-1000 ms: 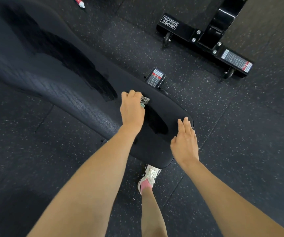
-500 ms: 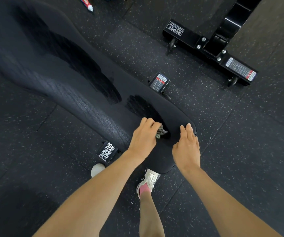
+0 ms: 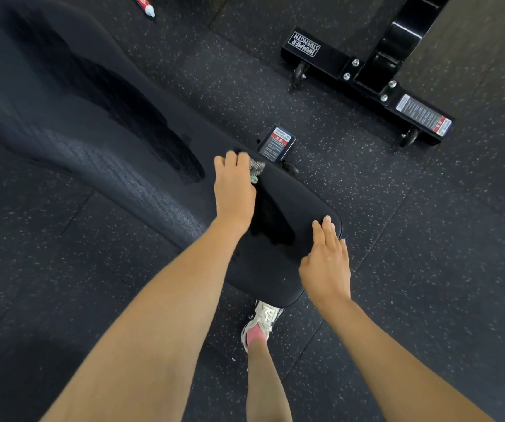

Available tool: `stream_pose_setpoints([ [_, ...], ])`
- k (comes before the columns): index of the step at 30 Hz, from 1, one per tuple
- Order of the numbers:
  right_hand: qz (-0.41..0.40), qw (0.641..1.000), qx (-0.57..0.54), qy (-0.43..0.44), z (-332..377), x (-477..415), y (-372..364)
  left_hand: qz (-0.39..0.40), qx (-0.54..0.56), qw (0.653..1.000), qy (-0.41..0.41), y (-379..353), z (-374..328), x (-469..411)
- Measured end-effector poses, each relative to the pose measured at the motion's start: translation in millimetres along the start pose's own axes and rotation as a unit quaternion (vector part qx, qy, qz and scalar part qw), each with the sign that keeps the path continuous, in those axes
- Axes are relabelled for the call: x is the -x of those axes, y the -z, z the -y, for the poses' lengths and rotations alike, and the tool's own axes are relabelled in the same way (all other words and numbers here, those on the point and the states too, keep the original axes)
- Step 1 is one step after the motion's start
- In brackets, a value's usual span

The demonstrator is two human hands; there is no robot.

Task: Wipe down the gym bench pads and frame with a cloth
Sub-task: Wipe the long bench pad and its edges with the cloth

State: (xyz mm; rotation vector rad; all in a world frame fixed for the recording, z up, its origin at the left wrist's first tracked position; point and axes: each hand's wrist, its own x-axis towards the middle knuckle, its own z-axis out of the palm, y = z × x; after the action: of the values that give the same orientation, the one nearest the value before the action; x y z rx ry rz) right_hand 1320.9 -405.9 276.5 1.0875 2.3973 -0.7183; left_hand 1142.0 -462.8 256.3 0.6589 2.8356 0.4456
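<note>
A long black bench pad (image 3: 87,123) runs from the upper left down to a rounded end near the centre. Dark wet streaks (image 3: 272,223) show on its surface. My left hand (image 3: 234,190) holds a small grey-patterned cloth (image 3: 256,168) and presses it on the pad at its far edge. Only a bit of the cloth shows beyond my fingers. My right hand (image 3: 325,263) rests flat with straight fingers on the near right corner of the pad. A black frame foot with a warning label (image 3: 276,145) sticks out from under the pad.
Another black frame base on small wheels (image 3: 367,83) stands on the speckled rubber floor at the upper right. A red and white bottle (image 3: 144,4) lies on the floor at the top. My foot in a white shoe (image 3: 262,322) stands just below the pad's end.
My left hand has slid the cloth from the middle of the pad's end back up to its far edge, leaving a wet streak. The right hand has stayed in place.
</note>
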Motion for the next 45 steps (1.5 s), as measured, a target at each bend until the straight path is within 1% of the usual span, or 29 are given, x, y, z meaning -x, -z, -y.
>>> stream_pose_setpoints([
  [2,0.0,1.0,-0.011,0.005,-1.7,0.4,0.5,0.016,0.012,0.999,-0.04,-8.3,-2.6,27.7],
  [4,0.001,0.999,-0.04,0.002,-2.9,2.2,3.0,0.036,0.038,0.994,-0.1,-15.8,-6.1,57.3],
  [5,0.001,0.999,-0.053,-0.001,-3.7,3.1,4.0,0.059,0.044,0.988,-0.136,-18.7,-7.6,71.8],
  [7,-0.008,0.998,-0.056,-0.001,-6.1,5.5,3.8,0.108,0.039,0.968,-0.222,-22.3,-9.0,95.6],
  [9,-0.02,0.998,-0.065,-0.014,-9.4,9.7,3.0,0.17,0.051,0.939,-0.296,-23.5,-7.8,105.5],
  [11,-0.018,0.994,-0.094,-0.046,-12.6,15.5,3.4,0.207,0.071,0.921,-0.323,-20.5,-6.4,94.1],
  [12,-0.014,0.992,-0.107,-0.062,-14.7,18.6,4.3,0.208,0.087,0.924,-0.309,-17.2,-8.6,83.5],
  [13,-0.011,0.99,-0.119,-0.075,-16.9,21.2,4.4,0.188,0.107,0.937,-0.273,-13.3,-13.0,71.0],
  [15,0.002,0.983,-0.154,-0.095,-21.9,24.6,1.4,0.107,0.137,0.972,-0.158,-8.4,-24.3,40.0],
  [16,0.014,0.976,-0.189,-0.108,-23.2,26.0,0.7,0.076,0.132,0.982,-0.108,-7.8,-30.2,24.3],
  [17,0.028,0.964,-0.234,-0.122,-24.7,26.8,-0.7,0.062,0.116,0.988,-0.076,-9.1,-35.4,11.7],
  [18,0.042,0.95,-0.275,-0.139,-25.7,27.5,-1.4,0.061,0.094,0.992,-0.065,-12.0,-39.6,4.5],
  [19,0.057,0.937,-0.306,-0.157,-27.2,27.4,-2.4,0.067,0.071,0.993,-0.072,-16.3,-44.0,3.3],
  [21,0.078,0.923,-0.331,-0.179,-31.7,25.6,-5.6,0.087,0.052,0.987,-0.122,-23.9,-51.6,14.4],
  [25,0.115,0.907,-0.35,-0.203,-37.9,28.7,-15.9,0.156,0.05,0.956,-0.242,-31.5,-48.4,54.0],
  [29,0.091,0.882,-0.399,-0.233,-38.3,34.5,-29.6,0.215,0.044,0.923,-0.316,-30.2,-29.7,82.2],
  [31,0.075,0.873,-0.412,-0.249,-33.4,38.5,-38.8,0.233,0.041,0.909,-0.343,-26.5,-17.7,98.6],
  [36,0.053,0.845,-0.452,-0.281,-21.2,46.2,-48.1,0.239,0.047,0.879,-0.41,-22.1,35.1,139.6],
  [37,0.048,0.843,-0.456,-0.281,-20.5,47.5,-48.8,0.242,0.043,0.875,-0.417,-21.3,42.8,145.6],
  [40,0.035,0.845,-0.456,-0.277,-16.9,54.0,-50.9,0.24,0.024,0.877,-0.416,-14.5,48.7,150.5],
  [41,0.033,0.846,-0.455,-0.276,-15.8,56.4,-52.5,0.25,0.014,0.869,-0.427,-9.9,49.0,149.2],
  [42,0.031,0.847,-0.454,-0.275,-15.3,59.1,-54.3,0.269,0.001,0.85,-0.453,-4.1,50.3,147.3],
  [44,0.025,0.853,-0.446,-0.271,-14.0,64.1,-57.5,0.327,-0.031,0.781,-0.532,8.5,55.7,141.0],
  [45,0.022,0.855,-0.444,-0.268,-12.6,66.9,-58.6,0.336,-0.039,0.756,-0.56,13.8,56.8,135.5],
])
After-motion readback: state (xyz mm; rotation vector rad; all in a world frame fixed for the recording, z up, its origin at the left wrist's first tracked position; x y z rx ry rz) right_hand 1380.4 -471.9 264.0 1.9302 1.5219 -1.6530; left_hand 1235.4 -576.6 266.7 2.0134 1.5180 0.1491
